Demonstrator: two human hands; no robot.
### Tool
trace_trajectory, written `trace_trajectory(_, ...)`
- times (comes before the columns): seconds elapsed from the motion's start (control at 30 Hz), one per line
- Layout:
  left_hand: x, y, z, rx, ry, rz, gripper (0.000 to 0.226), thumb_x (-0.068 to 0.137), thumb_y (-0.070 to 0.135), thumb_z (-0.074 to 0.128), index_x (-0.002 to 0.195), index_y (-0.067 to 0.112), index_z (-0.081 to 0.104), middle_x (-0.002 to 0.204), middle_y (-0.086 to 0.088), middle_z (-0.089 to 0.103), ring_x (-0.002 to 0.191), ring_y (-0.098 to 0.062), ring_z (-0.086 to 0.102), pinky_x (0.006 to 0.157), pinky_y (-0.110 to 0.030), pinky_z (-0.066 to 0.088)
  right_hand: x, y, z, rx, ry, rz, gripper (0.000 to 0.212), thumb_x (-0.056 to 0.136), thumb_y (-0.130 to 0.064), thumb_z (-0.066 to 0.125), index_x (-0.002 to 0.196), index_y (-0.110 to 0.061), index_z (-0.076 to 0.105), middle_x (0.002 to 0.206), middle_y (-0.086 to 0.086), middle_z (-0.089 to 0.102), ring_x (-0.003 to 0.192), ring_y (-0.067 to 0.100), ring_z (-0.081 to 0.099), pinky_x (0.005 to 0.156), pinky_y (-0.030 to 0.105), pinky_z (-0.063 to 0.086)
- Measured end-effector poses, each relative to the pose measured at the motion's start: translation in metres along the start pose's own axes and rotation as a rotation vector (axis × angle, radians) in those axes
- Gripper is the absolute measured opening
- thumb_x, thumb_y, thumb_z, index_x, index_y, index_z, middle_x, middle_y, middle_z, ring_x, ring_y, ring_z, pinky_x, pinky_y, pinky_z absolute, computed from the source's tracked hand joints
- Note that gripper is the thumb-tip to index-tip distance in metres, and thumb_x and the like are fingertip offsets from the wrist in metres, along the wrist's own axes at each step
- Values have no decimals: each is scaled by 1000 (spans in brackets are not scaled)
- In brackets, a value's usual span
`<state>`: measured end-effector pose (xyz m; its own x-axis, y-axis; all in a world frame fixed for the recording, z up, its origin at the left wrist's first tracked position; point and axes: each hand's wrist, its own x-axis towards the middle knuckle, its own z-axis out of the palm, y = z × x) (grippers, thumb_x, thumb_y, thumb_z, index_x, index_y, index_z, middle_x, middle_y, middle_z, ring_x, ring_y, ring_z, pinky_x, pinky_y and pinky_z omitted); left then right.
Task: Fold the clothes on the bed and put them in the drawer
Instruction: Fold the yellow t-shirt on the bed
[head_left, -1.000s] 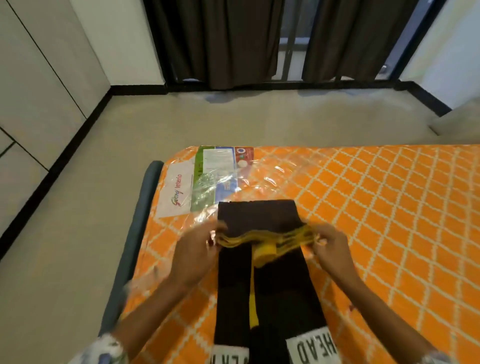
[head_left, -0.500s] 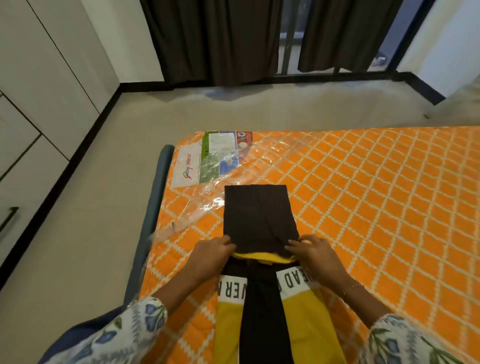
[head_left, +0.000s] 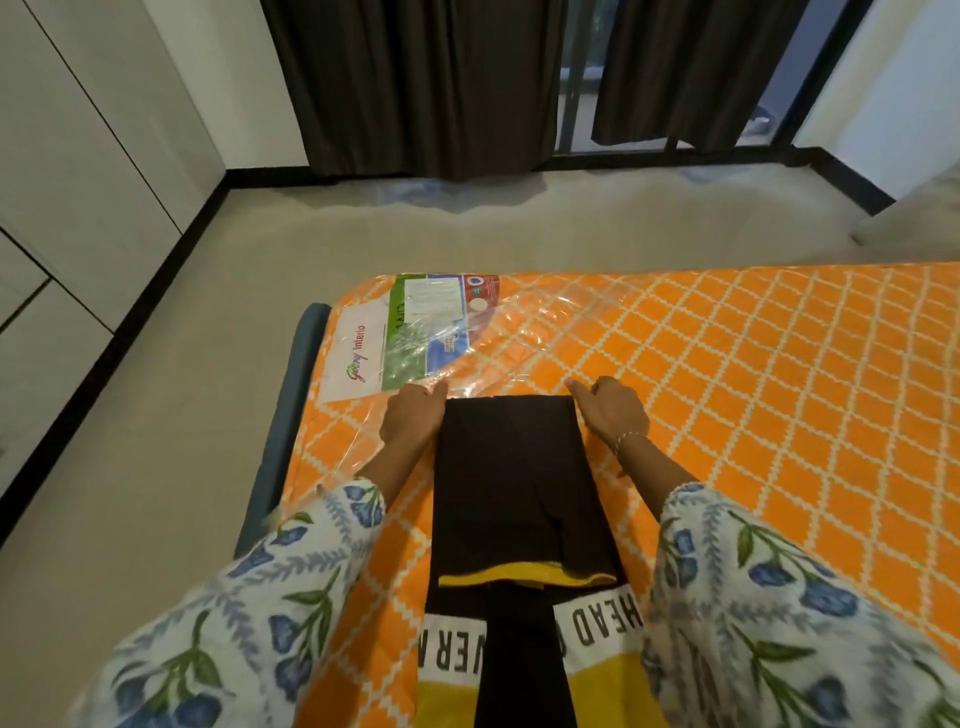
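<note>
Both our hands slid up since 0.5 s ago: left hand (head_left: 413, 418) & right hand (head_left: 613, 415), fingers curled, press the dark garment's (head_left: 519, 483) far corners.

Both arms extended forward, roughly parallel (floral-print sleeves to the forearm). Left hand (head_left: 413, 418) knuckles up, fingers curled under, thumb pointing forward. Right hand (head_left: 613, 413) likewise, fingers curled, a thin bracelet at the wrist.

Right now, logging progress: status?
Left hand and right hand flank the folded garment's far corners. Garment on mattress, half folded. Nothing obstructing.
</note>
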<state>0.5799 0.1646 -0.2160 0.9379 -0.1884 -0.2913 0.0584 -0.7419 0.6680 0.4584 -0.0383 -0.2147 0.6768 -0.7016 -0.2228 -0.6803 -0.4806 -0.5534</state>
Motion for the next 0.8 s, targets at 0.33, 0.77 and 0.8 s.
trace_trajectory(0.33, 31, -17, -3, 193, 85, 224, 31, 96, 18, 44, 71, 6, 59, 76, -12, 58, 74, -27, 54, 63, -29, 35, 35, 11, 4, 55, -101, -76, 30, 91, -6, 44, 63, -4, 52, 73, 7, 52, 75, 26, 44, 56, 30, 27)
trace_trajectory(0.77, 16, -19, -9, 216, 32, 248, 15, 86, 24, 60, 76, 13, 64, 81, -5, 64, 83, -24, 61, 66, -29, 43, 25, -18, 26, -1, -136, -324, 20, 91, -25, 58, 92, -8, 68, 91, 10, 65, 84, 25, 58, 66, 26, 35)
trace_trajectory(0.8, 15, -20, -9, 252, 13, 293, 14, 87, 22, 60, 77, 14, 64, 83, -5, 65, 84, -24, 61, 67, -29, 43, 26, -19, 27, -32, -143, -357, 16, 91, -19, 59, 91, -7, 70, 94, 11, 66, 88, 25, 59, 68, 25, 34)
